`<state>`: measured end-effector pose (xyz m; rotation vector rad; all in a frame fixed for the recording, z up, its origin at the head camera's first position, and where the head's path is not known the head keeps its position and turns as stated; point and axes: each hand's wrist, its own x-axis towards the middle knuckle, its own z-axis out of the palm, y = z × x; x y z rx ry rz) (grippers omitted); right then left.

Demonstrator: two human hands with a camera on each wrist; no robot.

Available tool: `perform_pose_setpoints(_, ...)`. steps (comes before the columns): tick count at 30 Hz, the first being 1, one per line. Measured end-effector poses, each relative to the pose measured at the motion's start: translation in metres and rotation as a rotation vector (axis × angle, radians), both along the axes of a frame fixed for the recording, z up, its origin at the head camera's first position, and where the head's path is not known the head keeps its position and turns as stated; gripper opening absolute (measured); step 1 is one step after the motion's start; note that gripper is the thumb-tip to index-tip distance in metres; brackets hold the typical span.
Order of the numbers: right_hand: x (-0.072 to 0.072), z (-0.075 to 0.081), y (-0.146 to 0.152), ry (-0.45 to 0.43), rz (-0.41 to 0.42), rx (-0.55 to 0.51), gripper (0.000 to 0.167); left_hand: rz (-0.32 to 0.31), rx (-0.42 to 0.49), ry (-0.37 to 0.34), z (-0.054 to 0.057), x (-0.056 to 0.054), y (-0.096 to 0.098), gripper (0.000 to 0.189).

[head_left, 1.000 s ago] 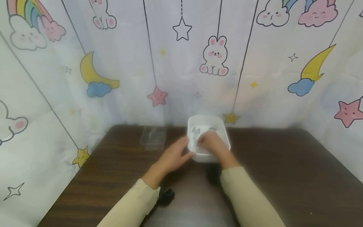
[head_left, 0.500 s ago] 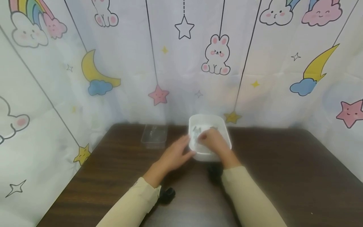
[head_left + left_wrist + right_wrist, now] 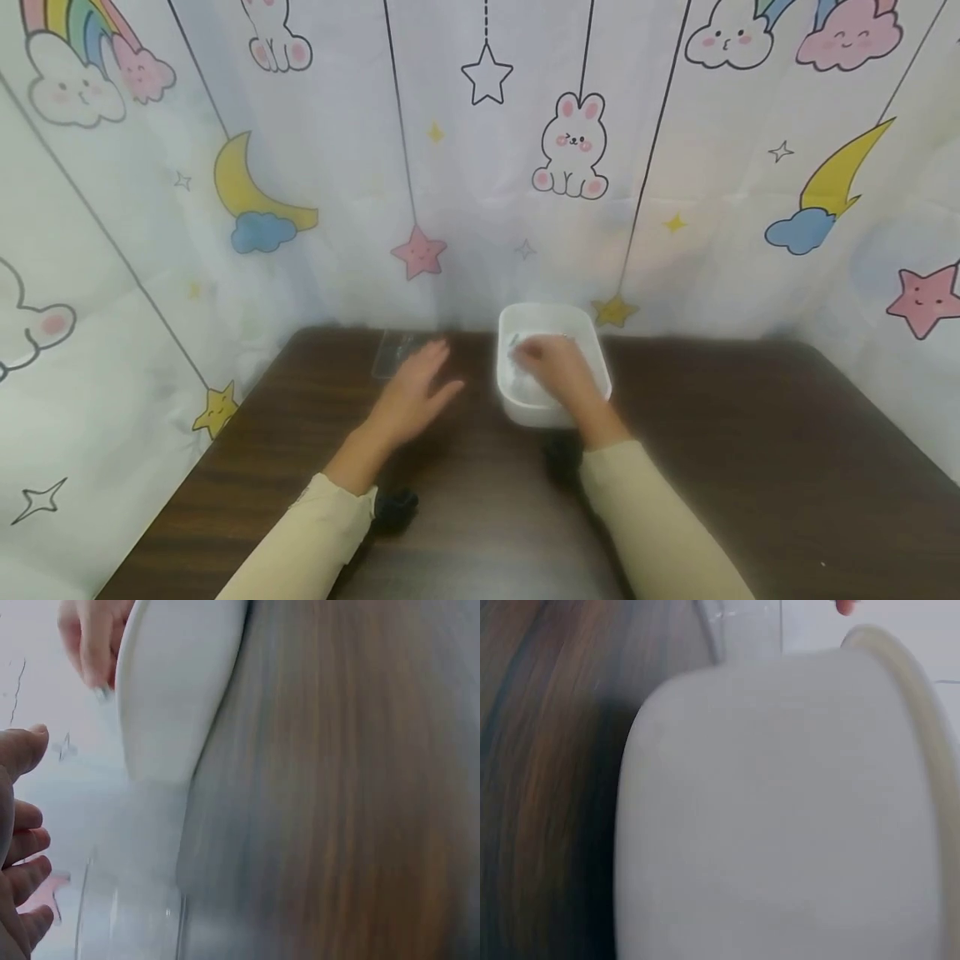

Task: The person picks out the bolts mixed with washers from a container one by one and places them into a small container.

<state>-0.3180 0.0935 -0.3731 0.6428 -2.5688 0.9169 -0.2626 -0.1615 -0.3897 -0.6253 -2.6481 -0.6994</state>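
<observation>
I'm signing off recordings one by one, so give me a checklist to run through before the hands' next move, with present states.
1. Small piece pinched by the right hand: ok, it shows at the fingertips in the left wrist view.
2. White container upright on the table: ok.
3. Left hand free: ok, fingers extended, apart from the white container.
4. Right hand away from the white container: not ok, it is over the opening in the head view.
5. Clear container fully visible in the head view: not ok, the left hand covers part of it.
6. Clear container's contents: cannot tell.
</observation>
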Motion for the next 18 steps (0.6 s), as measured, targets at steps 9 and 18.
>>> perform_pose_setpoints(9, 0.011, 0.019, -0.039, 0.144, 0.076, -0.064, 0.018, 0.191, 0.056, 0.004, 0.002, -0.001, -0.056, 0.06)
perform_pose_setpoints(18, 0.014, 0.011, -0.088, 0.094, 0.111, -0.066, 0.017, 0.253, 0.035, -0.205, -0.014, -0.009, -0.078, 0.067)
